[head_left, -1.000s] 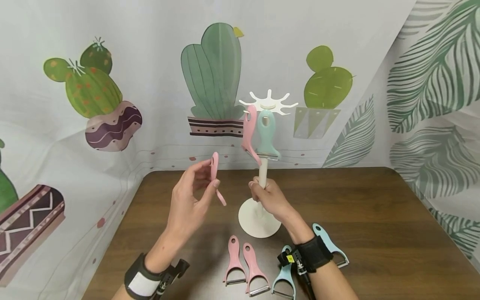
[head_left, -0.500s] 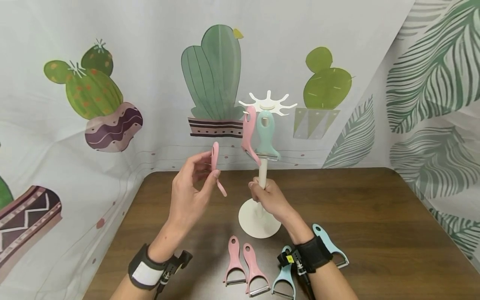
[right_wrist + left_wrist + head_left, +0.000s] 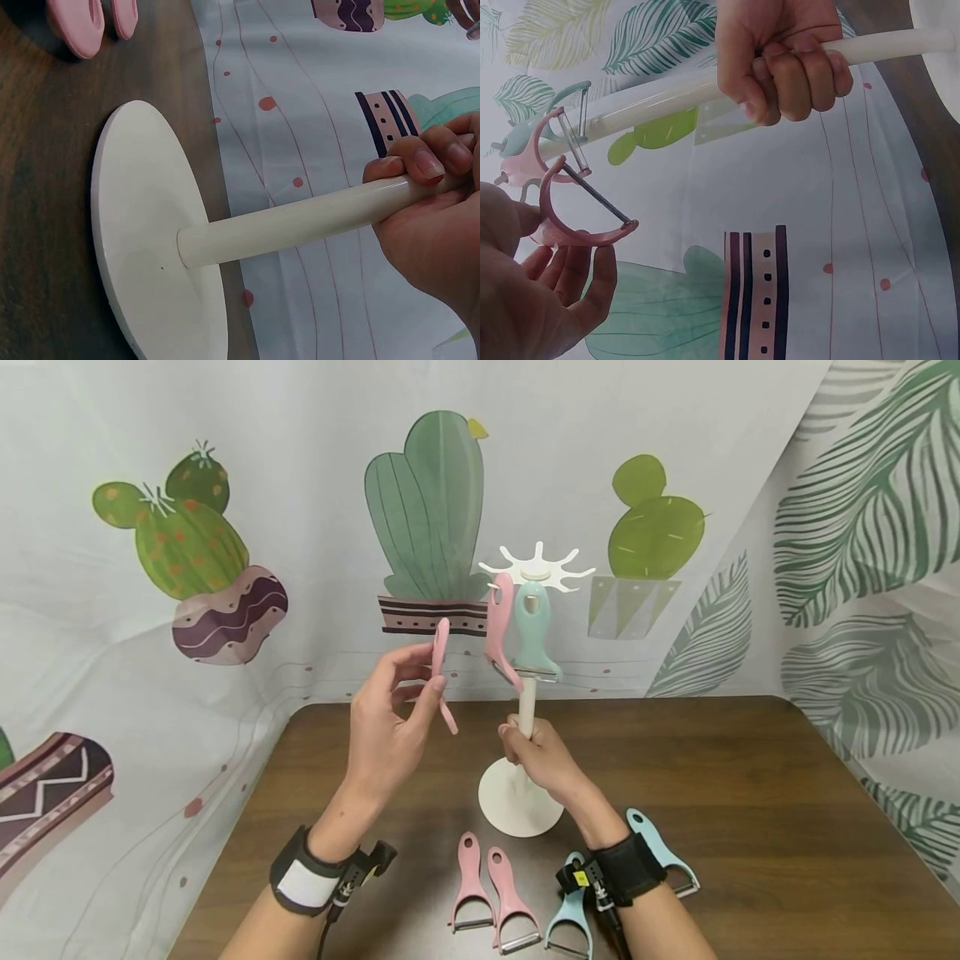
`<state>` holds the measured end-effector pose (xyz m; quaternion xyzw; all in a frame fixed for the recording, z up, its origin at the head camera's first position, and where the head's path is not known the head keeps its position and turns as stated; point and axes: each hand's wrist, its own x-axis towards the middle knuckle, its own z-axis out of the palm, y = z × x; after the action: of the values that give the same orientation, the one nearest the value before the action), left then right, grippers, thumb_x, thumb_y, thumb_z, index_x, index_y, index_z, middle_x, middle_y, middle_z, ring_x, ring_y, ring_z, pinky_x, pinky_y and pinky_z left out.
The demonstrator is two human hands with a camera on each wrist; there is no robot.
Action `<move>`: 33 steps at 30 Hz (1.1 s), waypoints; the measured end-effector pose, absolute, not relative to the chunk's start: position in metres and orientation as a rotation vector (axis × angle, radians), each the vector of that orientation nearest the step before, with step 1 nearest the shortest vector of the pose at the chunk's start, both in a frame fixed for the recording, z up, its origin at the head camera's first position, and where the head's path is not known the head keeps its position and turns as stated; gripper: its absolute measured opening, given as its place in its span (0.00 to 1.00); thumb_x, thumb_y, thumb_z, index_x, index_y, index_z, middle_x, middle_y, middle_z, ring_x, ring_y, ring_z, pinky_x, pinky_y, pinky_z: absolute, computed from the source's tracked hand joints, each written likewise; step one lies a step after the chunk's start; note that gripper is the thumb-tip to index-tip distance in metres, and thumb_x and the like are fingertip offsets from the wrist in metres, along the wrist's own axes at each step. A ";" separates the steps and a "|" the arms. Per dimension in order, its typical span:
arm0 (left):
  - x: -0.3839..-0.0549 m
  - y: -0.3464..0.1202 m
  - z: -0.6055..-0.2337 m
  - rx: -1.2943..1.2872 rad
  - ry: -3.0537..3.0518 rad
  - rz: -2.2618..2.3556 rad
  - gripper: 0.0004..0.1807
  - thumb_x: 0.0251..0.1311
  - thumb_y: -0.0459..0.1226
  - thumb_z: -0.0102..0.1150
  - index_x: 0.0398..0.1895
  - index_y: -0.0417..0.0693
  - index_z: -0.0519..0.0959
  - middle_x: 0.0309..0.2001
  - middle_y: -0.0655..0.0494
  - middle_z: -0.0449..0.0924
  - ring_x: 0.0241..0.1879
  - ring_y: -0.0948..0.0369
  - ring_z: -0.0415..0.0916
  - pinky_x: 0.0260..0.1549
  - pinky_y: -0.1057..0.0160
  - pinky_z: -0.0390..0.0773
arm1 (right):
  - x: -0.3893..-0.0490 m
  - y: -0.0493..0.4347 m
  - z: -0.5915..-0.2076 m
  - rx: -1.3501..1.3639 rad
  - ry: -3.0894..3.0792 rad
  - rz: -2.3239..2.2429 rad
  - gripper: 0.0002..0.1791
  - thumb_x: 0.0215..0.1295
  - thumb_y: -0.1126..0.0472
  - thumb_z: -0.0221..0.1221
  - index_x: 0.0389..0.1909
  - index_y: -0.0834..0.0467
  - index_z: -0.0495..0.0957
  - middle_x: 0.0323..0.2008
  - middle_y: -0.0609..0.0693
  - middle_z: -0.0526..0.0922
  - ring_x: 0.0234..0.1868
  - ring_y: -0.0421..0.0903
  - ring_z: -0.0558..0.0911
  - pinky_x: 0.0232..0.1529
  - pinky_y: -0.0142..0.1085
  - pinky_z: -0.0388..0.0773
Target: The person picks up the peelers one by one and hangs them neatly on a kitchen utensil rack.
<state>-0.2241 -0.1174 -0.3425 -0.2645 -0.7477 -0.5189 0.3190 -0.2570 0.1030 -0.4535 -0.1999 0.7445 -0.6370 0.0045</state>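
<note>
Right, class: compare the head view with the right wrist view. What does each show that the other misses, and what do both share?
Only the head view shows the left hand pinching a pink peeler, two peelers hanging on the stand's hooks, and blue peelers on the table.

Only the right wrist view shows close up where the pole joins the round base.

Both show the right hand gripping the white stand's pole.

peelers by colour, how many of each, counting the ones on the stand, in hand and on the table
pink peelers: 4 (held, hung on the stand, two on the table)
blue peelers: 3 (hung on the stand, two on the table)
total: 7
</note>
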 end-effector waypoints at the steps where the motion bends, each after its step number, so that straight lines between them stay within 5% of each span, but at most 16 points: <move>1: -0.225 -0.116 -0.341 -0.699 -1.962 -1.365 0.21 0.73 0.36 0.66 0.65 0.43 0.78 0.52 0.50 0.86 0.49 0.60 0.86 0.48 0.63 0.86 | -0.257 0.103 -0.453 -0.625 2.332 -1.997 0.24 0.83 0.60 0.49 0.20 0.60 0.68 0.18 0.47 0.66 0.22 0.44 0.62 0.26 0.35 0.60; 12: -0.234 -0.104 -0.328 -0.729 -1.914 -1.373 0.21 0.73 0.35 0.66 0.65 0.42 0.77 0.58 0.54 0.84 0.52 0.58 0.84 0.50 0.58 0.86 | -0.258 0.103 -0.455 -0.624 2.323 -2.008 0.24 0.83 0.60 0.50 0.20 0.60 0.68 0.18 0.47 0.66 0.23 0.44 0.63 0.27 0.35 0.60; 33: -0.243 -0.084 -0.302 -0.778 -1.826 -1.430 0.18 0.74 0.37 0.65 0.60 0.38 0.77 0.54 0.52 0.84 0.52 0.60 0.84 0.48 0.55 0.86 | -0.258 0.102 -0.457 -0.625 2.343 -2.012 0.24 0.82 0.60 0.51 0.20 0.60 0.68 0.18 0.48 0.67 0.22 0.44 0.63 0.26 0.35 0.60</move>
<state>-0.2428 -0.0843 -0.3017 -0.2990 -0.7018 -0.5495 0.3407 -0.2584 0.1024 -0.4570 -0.1982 0.7437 -0.6385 -0.0048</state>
